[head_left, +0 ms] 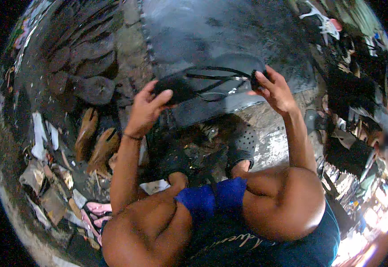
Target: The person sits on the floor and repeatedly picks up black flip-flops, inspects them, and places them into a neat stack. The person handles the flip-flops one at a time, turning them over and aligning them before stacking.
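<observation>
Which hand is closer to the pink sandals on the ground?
Left. The left hand is up above the pink sandals on the same side. The right hand is far across, holding the other end of the black strappy thing.

Dark gritty floor (229,26) (littered with scraps (47,178)).

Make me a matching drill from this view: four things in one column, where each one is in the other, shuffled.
Things:
1. left hand
2. right hand
3. pink sandals
4. white chair

Places:
A. far off, upper right
B. gripping the right end of the black strapped item
C. on the ground, lower left
D. gripping the left, padded end of the black strapped item

Pairs: 1-D, 2-B, 3-C, 4-A
</observation>
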Available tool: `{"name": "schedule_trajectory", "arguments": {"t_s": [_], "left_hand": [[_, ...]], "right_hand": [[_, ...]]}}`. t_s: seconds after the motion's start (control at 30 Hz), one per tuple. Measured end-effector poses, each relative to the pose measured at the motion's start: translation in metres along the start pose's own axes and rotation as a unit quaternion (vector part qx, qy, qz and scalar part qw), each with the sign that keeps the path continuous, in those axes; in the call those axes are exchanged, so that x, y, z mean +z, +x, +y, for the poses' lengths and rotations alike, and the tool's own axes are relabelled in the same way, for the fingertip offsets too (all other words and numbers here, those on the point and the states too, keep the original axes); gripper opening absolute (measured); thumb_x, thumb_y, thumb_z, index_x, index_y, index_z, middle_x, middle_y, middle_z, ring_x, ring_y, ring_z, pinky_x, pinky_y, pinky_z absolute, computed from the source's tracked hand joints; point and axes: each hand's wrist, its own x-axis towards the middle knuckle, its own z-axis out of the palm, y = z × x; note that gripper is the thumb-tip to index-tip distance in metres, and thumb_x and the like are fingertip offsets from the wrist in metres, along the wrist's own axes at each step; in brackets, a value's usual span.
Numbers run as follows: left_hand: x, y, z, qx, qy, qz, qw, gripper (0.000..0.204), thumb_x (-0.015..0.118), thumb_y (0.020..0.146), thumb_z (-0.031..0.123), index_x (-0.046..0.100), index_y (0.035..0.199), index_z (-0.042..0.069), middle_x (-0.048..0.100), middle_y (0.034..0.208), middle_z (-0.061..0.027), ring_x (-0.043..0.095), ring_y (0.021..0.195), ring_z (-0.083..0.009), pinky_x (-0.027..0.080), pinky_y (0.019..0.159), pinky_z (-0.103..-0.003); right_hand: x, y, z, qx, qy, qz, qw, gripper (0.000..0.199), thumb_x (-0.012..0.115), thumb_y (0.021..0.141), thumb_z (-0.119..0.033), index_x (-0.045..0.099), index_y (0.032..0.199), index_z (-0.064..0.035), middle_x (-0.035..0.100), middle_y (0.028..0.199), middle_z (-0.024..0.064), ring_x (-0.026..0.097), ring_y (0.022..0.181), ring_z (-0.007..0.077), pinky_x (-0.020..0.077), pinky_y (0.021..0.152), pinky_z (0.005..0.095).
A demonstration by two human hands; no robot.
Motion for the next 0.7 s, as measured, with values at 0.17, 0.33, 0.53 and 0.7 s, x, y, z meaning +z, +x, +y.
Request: {"name": "schedule_trajectory", "arguments": {"t_s": [0.17, 0.33, 0.53, 0.7], "left_hand": [[0.006, 0.004, -0.039, -0.079, 0.023, -0.001, 0.997, 0.051, 0.067, 0.094, 0.015, 0.041, 0.137, 0.005, 0.060, 0.122, -0.0087, 0.062, 0.107, -0.0187, 0.057, 0.085, -0.039], [-0.008, 0.013, -0.060, -0.028, -0.131, -0.051, 0.990, 0.050, 0.064, 0.095, 0.014, 0.040, 0.138, 0.006, 0.058, 0.127, -0.0084, 0.060, 0.112, -0.0190, 0.056, 0.087, -0.039], [-0.014, 0.016, -0.056, -0.061, 0.144, 0.063, 0.986, 0.055, 0.058, 0.098, 0.031, 0.040, 0.140, 0.001, 0.058, 0.126, -0.0139, 0.060, 0.113, -0.0249, 0.052, 0.090, -0.037], [-0.016, 0.008, -0.106, -0.065, 0.360, 0.116, 0.924, 0.063, 0.057, 0.097, 0.046, 0.050, 0.129, -0.008, 0.063, 0.110, -0.0141, 0.061, 0.094, -0.0210, 0.050, 0.084, -0.033]], "right_hand": [[-0.018, -0.001, 0.063, 0.042, -0.088, 0.114, 0.989, 0.048, 0.065, 0.095, -0.017, 0.046, 0.138, -0.0043, 0.063, 0.114, 0.0071, 0.064, 0.096, 0.0143, 0.0572, 0.078, 0.0331], [-0.023, 0.001, 0.075, 0.051, -0.009, 0.075, 0.996, 0.042, 0.066, 0.094, -0.015, 0.048, 0.131, -0.0049, 0.065, 0.103, 0.0037, 0.063, 0.090, 0.0110, 0.0525, 0.073, 0.0271], [-0.034, -0.001, 0.035, 0.000, 0.089, 0.026, 0.996, 0.049, 0.066, 0.093, -0.017, 0.042, 0.133, -0.0016, 0.063, 0.111, 0.0055, 0.062, 0.096, 0.0153, 0.0480, 0.089, 0.0325], [-0.042, 0.000, 0.033, -0.023, 0.198, 0.147, 0.969, 0.025, 0.062, 0.096, -0.018, 0.057, 0.116, -0.0049, 0.064, 0.110, 0.0054, 0.062, 0.100, 0.0201, 0.0477, 0.093, 0.0391]]}}
